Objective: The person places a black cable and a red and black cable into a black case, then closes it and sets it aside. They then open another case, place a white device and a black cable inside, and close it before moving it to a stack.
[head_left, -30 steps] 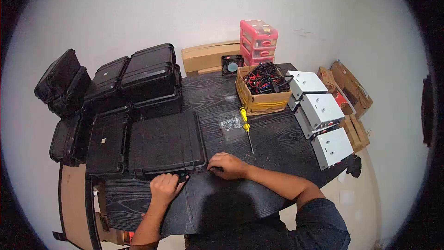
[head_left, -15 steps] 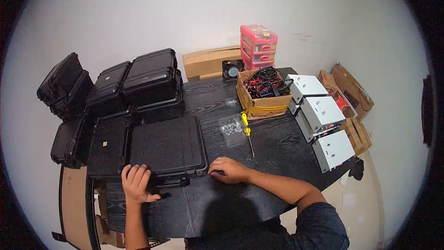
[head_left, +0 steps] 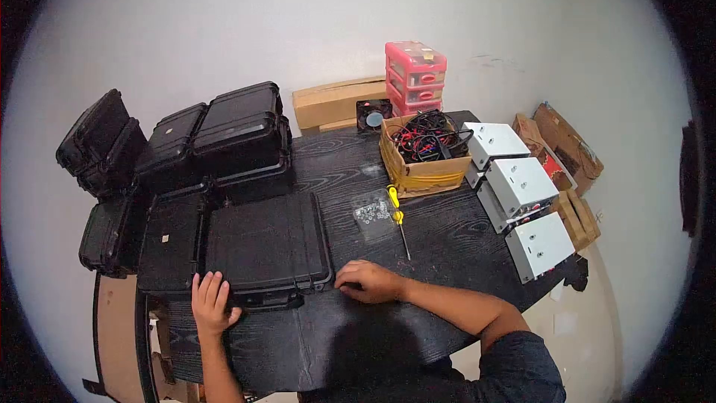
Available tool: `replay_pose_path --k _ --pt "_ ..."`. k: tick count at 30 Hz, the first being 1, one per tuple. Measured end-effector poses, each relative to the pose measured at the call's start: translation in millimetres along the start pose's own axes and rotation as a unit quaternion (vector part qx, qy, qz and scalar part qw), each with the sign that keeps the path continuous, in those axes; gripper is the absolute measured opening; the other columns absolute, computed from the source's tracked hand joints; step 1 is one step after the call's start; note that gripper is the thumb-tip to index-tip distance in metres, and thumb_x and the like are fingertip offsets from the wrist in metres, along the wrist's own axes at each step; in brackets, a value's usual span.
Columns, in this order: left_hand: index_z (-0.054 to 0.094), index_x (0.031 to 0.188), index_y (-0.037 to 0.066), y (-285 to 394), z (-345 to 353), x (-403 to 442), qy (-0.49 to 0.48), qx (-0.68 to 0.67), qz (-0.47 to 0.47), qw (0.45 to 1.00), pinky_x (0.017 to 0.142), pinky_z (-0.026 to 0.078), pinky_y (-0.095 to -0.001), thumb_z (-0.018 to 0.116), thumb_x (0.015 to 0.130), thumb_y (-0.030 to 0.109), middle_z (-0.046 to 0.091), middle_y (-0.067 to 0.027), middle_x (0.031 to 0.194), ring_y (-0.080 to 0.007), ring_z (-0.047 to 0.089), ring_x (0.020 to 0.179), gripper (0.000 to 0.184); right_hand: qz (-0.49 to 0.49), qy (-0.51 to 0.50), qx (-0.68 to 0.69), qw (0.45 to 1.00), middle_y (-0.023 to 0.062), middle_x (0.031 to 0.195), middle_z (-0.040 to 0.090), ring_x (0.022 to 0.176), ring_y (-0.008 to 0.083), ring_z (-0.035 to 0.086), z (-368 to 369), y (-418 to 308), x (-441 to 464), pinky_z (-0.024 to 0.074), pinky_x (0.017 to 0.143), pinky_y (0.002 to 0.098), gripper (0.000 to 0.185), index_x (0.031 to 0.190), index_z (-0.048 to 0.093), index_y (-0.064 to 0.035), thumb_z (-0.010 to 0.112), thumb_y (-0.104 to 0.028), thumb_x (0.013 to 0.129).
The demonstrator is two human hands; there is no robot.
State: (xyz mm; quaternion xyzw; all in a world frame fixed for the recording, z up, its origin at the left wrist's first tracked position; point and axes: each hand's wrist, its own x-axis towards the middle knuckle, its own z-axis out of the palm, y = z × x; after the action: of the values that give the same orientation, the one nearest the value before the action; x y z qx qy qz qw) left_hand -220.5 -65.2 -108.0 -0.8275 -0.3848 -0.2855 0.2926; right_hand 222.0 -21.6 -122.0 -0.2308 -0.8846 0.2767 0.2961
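My left hand (head_left: 213, 304) is at the front left corner of a closed black hard case (head_left: 265, 242). Its fingers are stretched out with the tips against the case's front edge, and nothing is in it. By the front right corner of the same case, my right hand (head_left: 370, 282) rests low over the table with loosely bent fingers. No object shows in it; whether its fingertips touch the case I cannot tell. Beyond it lie a clear plastic box of small nuts or washers (head_left: 373, 215) and a yellow-handled screwdriver (head_left: 400, 218).
More black cases (head_left: 237, 130) are stacked along the left. At the back stand a cardboard box of cables (head_left: 425, 179), a small fan (head_left: 373, 115) and a pink drawer unit (head_left: 416, 78). White metal boxes (head_left: 541, 245) line the right side of the dark table (head_left: 328, 160).
My left thumb has drawn in towards the palm, and that hand sits slightly further left. The right hand stays by the case corner. The whole view has shifted a little.
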Motion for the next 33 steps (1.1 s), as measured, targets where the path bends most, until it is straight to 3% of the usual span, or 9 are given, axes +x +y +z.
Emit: replay_pose_path --k 6,9,12,14,17,19,23,27,33 --pt "0.069 0.118 -0.003 9.7 -17.5 21.3 0.033 -0.065 -0.017 0.997 0.102 0.052 -0.0607 0.053 0.094 0.042 0.072 -0.0215 0.122 -0.0430 0.068 0.115 0.054 -0.009 0.001 -0.003 1.000 0.0108 0.107 0.068 0.108 0.0331 0.064 0.6 0.0 0.9 0.0490 0.099 0.0450 0.014 0.106 0.068 -0.0063 0.069 -0.013 0.094" --pt "0.071 0.111 -0.003 12.3 -19.8 23.2 0.060 -0.100 -0.070 0.991 0.107 0.047 -0.0636 0.056 0.087 0.037 0.073 -0.0200 0.117 -0.0401 0.070 0.112 0.048 -0.009 -0.003 -0.007 1.000 0.0109 0.107 0.068 0.108 0.0332 0.064 0.0 -1.7 1.2 0.0488 0.099 0.0449 0.015 0.107 0.068 -0.0063 0.069 -0.013 0.093" --pt "0.070 0.097 0.001 33.1 -49.5 60.5 -0.015 -0.049 -0.104 0.993 0.116 0.029 -0.0723 0.064 0.069 0.032 0.073 -0.0150 0.113 -0.0361 0.069 0.112 0.043 -0.012 -0.001 -0.008 1.000 0.0108 0.108 0.067 0.108 0.0333 0.064 1.8 2.4 0.2 0.0486 0.099 0.0449 0.016 0.107 0.068 -0.0066 0.069 -0.013 0.092" --pt "0.070 0.102 0.001 58.2 -64.7 90.3 -0.047 -0.056 -0.092 0.993 0.119 0.025 -0.0713 0.064 0.072 0.031 0.072 -0.0135 0.114 -0.0357 0.066 0.116 0.042 -0.018 0.001 -0.009 1.000 0.0106 0.108 0.067 0.108 0.0332 0.064 2.8 2.5 -0.7 0.0485 0.099 0.0450 0.016 0.107 0.068 -0.0068 0.069 -0.013 0.092" --pt "0.069 0.114 0.006 93.0 -54.0 129.6 -0.088 -0.111 -0.083 0.986 0.112 0.036 -0.0653 0.078 0.072 0.030 0.068 -0.0116 0.125 -0.0341 0.062 0.121 0.049 -0.030 0.003 -0.017 0.999 0.0098 0.108 0.067 0.108 0.0331 0.063 1.7 -1.4 0.0 0.0486 0.098 0.0453 0.016 0.106 0.068 -0.0074 0.070 -0.013 0.092" --pt "0.061 0.135 0.009 111.6 -48.4 154.8 -0.174 -0.126 -0.053 0.975 0.113 0.037 -0.0616 0.081 0.077 0.036 0.058 -0.0115 0.143 -0.0327 0.051 0.135 0.067 0.000 -0.008 -0.028 1.000 0.0091 0.108 0.067 0.107 0.0326 0.063 1.0 -2.9 1.1 0.0488 0.097 0.0453 0.016 0.106 0.068 -0.0075 0.070 -0.013 0.091" --pt "0.047 0.152 0.012 138.2 -33.6 185.7 -0.311 -0.060 0.001 0.949 0.112 0.036 -0.0657 0.084 0.076 0.038 0.045 -0.0133 0.157 -0.0382 0.040 0.145 0.089 -0.022 0.012 -0.037 0.999 0.0091 0.107 0.067 0.106 0.0327 0.063 2.1 -0.2 -0.2 0.0491 0.097 0.0453 0.015 0.105 0.068 -0.0077 0.070 -0.013 0.091" --pt "0.047 0.152 0.011 146.6 -3.5 179.7 -0.271 0.011 0.013 0.962 0.107 0.038 -0.0707 0.068 0.089 0.025 0.043 -0.0167 0.158 -0.0430 0.044 0.143 0.067 -0.024 0.011 -0.021 0.999 0.0093 0.104 0.066 0.105 0.0327 0.063 -1.2 -4.5 0.5 0.0495 0.096 0.0454 0.014 0.104 0.068 -0.0077 0.070 -0.012 0.091" --pt "0.048 0.150 0.006 149.6 -0.6 176.6 -0.264 0.044 0.032 0.963 0.109 0.037 -0.0721 0.057 0.095 0.023 0.045 -0.0193 0.157 -0.0415 0.046 0.143 0.058 -0.005 0.004 0.001 1.000 0.0098 0.103 0.067 0.103 0.0330 0.064 2.5 0.0 2.0 0.0500 0.096 0.0454 0.014 0.103 0.068 -0.0078 0.071 -0.010 0.089"
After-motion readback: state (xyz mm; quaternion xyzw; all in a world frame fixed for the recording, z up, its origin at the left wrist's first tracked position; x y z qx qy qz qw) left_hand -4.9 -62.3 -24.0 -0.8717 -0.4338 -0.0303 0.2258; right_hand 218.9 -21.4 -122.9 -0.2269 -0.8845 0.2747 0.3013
